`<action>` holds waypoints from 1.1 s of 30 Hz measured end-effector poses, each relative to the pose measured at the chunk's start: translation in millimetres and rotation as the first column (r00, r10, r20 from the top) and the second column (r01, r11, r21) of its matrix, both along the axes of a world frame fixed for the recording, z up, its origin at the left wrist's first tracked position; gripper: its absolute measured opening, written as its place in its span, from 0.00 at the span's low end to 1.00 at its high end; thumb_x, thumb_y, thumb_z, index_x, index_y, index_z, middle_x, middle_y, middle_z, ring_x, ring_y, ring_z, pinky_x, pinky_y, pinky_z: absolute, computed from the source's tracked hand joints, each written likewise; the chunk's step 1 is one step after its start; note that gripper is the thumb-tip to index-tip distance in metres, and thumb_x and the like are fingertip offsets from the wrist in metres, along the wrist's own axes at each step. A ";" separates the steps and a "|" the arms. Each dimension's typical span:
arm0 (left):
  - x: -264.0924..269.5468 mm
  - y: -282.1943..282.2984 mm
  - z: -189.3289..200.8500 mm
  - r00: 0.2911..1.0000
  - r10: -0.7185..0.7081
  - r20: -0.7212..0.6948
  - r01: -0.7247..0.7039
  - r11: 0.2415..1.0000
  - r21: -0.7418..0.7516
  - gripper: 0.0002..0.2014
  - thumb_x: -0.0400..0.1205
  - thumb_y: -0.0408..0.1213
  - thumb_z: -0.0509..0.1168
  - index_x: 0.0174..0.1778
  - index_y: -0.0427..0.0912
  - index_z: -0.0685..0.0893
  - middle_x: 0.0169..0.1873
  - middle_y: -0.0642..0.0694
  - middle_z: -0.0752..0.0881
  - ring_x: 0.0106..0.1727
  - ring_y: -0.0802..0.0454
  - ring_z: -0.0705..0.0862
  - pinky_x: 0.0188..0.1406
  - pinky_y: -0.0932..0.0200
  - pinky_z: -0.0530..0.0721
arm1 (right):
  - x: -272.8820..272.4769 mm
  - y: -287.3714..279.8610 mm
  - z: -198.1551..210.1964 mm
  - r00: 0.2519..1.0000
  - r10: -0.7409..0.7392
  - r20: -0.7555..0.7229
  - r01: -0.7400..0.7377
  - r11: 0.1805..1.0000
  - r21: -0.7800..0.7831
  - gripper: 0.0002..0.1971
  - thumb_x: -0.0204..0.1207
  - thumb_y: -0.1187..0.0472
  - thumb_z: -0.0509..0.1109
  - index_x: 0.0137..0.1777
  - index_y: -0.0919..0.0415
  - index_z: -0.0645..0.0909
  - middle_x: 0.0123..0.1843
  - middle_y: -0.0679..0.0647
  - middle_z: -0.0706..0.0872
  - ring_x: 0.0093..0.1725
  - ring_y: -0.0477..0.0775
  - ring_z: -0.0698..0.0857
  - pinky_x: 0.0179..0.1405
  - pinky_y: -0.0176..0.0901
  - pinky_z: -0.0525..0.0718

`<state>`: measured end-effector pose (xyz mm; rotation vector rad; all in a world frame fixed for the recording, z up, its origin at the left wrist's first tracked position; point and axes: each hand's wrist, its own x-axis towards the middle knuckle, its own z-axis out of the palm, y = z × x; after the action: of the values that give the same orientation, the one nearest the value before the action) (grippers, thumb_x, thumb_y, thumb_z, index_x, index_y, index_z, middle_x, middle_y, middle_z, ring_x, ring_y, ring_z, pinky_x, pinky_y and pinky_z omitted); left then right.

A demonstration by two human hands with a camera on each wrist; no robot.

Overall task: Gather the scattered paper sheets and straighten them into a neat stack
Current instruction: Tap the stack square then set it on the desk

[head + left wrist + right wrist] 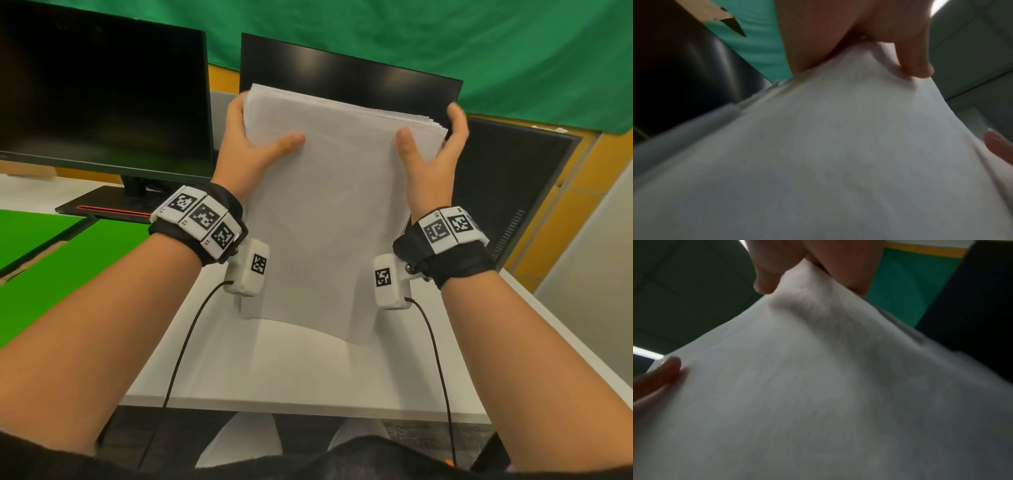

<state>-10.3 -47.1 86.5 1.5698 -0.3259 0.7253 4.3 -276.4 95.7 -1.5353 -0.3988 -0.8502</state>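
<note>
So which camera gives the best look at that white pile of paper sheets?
The head view: it shows the whole white pile of paper sheets held upright over the white table, left hand and right hand gripping its sides. Both wrist views show only a blurred white surface near the fingers.

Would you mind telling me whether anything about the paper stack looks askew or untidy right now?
Yes, slightly. The paper stack, held upright over the desk between the left hand and the right hand, is not yet squared: at its top right corner the sheet edges fan out in steps.
</note>
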 end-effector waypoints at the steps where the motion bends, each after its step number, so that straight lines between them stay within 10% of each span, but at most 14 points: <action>1: -1.4 0.1 0.9 0.998 0.018 0.062 -0.019 1.000 0.025 0.42 0.73 0.40 0.75 0.78 0.43 0.57 0.65 0.52 0.72 0.64 0.55 0.80 0.57 0.63 0.87 | -0.7 0.6 1.1 0.999 -0.025 0.048 0.027 0.998 -0.050 0.36 0.77 0.57 0.70 0.79 0.60 0.55 0.72 0.42 0.62 0.70 0.39 0.66 0.58 0.08 0.63; 4: -2.8 1.1 2.3 0.978 0.034 0.206 -0.050 0.996 0.073 0.42 0.74 0.38 0.74 0.78 0.46 0.55 0.70 0.49 0.67 0.69 0.50 0.77 0.62 0.61 0.84 | 0.0 1.2 4.0 0.996 -0.047 0.073 0.057 0.988 -0.145 0.24 0.78 0.57 0.68 0.72 0.60 0.67 0.65 0.40 0.72 0.60 0.29 0.73 0.53 0.09 0.68; 8: -1.6 0.8 2.7 0.972 0.074 0.223 -0.095 0.992 0.086 0.23 0.76 0.37 0.71 0.62 0.46 0.67 0.52 0.56 0.75 0.52 0.59 0.81 0.47 0.68 0.86 | 1.0 2.6 5.5 0.996 -0.069 0.060 0.074 0.994 -0.081 0.10 0.79 0.59 0.66 0.55 0.58 0.68 0.45 0.40 0.74 0.37 0.20 0.77 0.37 0.16 0.75; 14: 1.2 9.3 1.4 0.990 0.026 0.140 -0.035 0.998 0.060 0.32 0.72 0.45 0.73 0.66 0.49 0.62 0.59 0.50 0.74 0.57 0.56 0.81 0.47 0.66 0.87 | -4.6 0.6 -1.6 0.998 0.050 -0.030 -0.049 0.997 0.051 0.24 0.77 0.58 0.69 0.67 0.51 0.60 0.51 0.45 0.79 0.47 0.39 0.83 0.49 0.30 0.84; 19: 3.4 16.8 -32.9 0.955 -0.217 -0.203 0.202 0.975 -0.091 0.48 0.58 0.55 0.79 0.73 0.43 0.70 0.66 0.44 0.81 0.64 0.46 0.84 0.59 0.47 0.87 | -5.0 0.4 -51.3 0.942 0.173 -0.287 -0.153 0.984 0.090 0.26 0.76 0.53 0.70 0.72 0.58 0.69 0.55 0.43 0.82 0.49 0.34 0.83 0.42 0.28 0.84; 33: 8.6 10.2 -75.8 0.953 -0.062 -0.296 0.014 0.987 -0.162 0.30 0.71 0.39 0.76 0.69 0.38 0.79 0.63 0.41 0.86 0.63 0.42 0.85 0.64 0.37 0.83 | 1.2 2.0 -84.7 0.883 0.211 -0.419 -0.224 0.975 0.019 0.15 0.77 0.59 0.68 0.63 0.56 0.76 0.53 0.47 0.85 0.45 0.35 0.85 0.40 0.27 0.86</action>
<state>-1.7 -36.9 10.7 1.4917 -0.0711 0.4602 5.5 -274.3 11.0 -1.6155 -0.2599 -0.3235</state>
